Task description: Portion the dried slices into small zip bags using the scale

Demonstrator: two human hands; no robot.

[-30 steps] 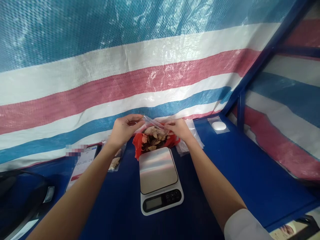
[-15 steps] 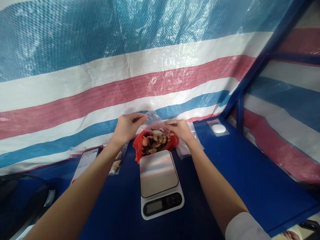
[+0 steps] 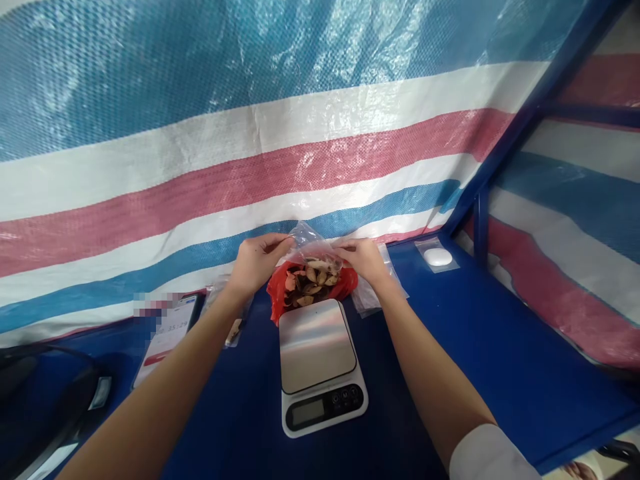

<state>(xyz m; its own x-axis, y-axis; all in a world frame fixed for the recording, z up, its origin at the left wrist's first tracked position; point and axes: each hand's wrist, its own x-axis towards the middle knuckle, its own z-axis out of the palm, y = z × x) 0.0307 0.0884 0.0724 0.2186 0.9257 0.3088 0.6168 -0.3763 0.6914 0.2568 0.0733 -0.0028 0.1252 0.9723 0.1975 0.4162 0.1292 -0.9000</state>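
Note:
My left hand (image 3: 260,262) pinches the left edge of a clear plastic bag (image 3: 306,235). On the other side, my right hand (image 3: 361,259) grips the same bag's right edge between thumb and fingers. Directly beneath lies an open red plastic bag (image 3: 277,293) full of brown, dried slices (image 3: 313,288); the clear bag partly covers their far side. Whether anything is inside the clear bag I cannot tell. Nearer to me, a white kitchen scale (image 3: 320,367) with a shiny plate touches the red bag's front. Its display shows no readable figures.
Left of the scale are a small clear bag with pale pieces (image 3: 233,331) and a phone (image 3: 167,340) showing digits. More clear bags (image 3: 367,298) lie under my right wrist. A white oval object (image 3: 437,257) rests on a clear packet. Striped tarpaulin (image 3: 300,153) walls the blue table (image 3: 450,320).
My left hand has moved slightly down, and the clear bag is spread wider between both hands. My left forearm has shifted right, showing more of the phone.

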